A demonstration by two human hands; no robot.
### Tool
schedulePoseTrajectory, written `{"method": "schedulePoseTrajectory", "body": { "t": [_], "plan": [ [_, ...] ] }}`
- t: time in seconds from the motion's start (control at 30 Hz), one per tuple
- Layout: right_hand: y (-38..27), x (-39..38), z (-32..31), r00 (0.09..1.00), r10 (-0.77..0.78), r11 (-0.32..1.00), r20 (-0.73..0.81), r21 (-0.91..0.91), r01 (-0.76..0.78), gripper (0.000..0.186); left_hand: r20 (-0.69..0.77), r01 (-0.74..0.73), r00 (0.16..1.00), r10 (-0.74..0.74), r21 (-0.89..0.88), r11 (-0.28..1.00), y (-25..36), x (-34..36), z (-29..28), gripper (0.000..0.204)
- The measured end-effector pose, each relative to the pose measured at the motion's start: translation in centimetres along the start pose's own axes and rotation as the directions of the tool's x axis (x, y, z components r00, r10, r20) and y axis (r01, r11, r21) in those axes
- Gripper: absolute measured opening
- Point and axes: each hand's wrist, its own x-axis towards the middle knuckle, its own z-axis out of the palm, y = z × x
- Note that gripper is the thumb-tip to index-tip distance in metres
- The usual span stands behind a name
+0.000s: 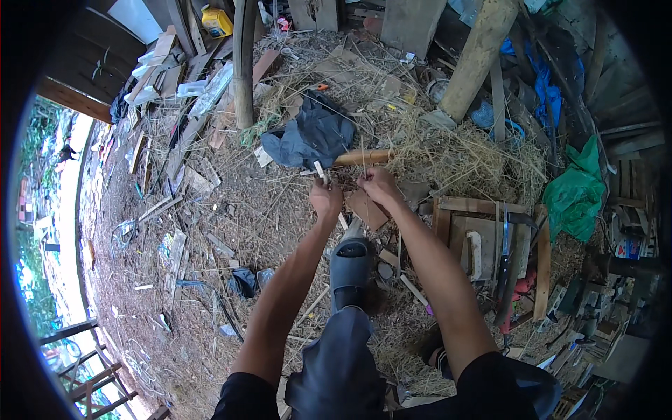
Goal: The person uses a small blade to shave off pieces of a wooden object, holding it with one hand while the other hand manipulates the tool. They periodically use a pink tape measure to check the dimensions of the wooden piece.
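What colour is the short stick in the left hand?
The short stick is a pale cream, seen best in the head view.

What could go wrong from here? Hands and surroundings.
1. The left hand holds a short pale wood piece with its end sticking up past the fingers; if it slips, it may get lost in the ground litter.
2. The grey slipper is among wood scraps and straw; footing could be uneven or splintery.
3. A knife lies to the right of the right forearm; a careless sideways reach might catch the blade.
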Motion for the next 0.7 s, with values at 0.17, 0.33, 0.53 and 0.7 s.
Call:
{"method": "schedulePoseTrajectory", "body": {
  "t": [0.17,0.33,0.53,0.7],
  "plan": [
    [-0.9,-1.4,-0.7,0.999,0.004,0.999,-0.054,-0.051,-0.007,0.022,0.061,0.134,0.988,-0.144,0.145,0.98,0.8,0.1,-0.6,0.034],
    [0.6,0.0,-0.5,0.992,-0.079,0.976,-0.094,0.194,0.097,0.029,0.152,0.166,0.971,-0.182,0.113,0.98,1.4,0.7,-1.8,0.037],
    [-1.8,-0.3,-2.5,0.982,-0.15,0.933,-0.112,0.314,0.178,0.033,0.31,0.199,0.945,-0.107,-0.282,0.939,3.8,0.3,-3.5,0.031],
    [-5.0,-2.1,-4.0,0.976,-0.17,0.866,-0.135,0.452,0.213,0.023,0.498,0.312,0.867,-0.025,-0.502,0.807,6.6,-0.3,-4.7,0.026]
  ]
}}
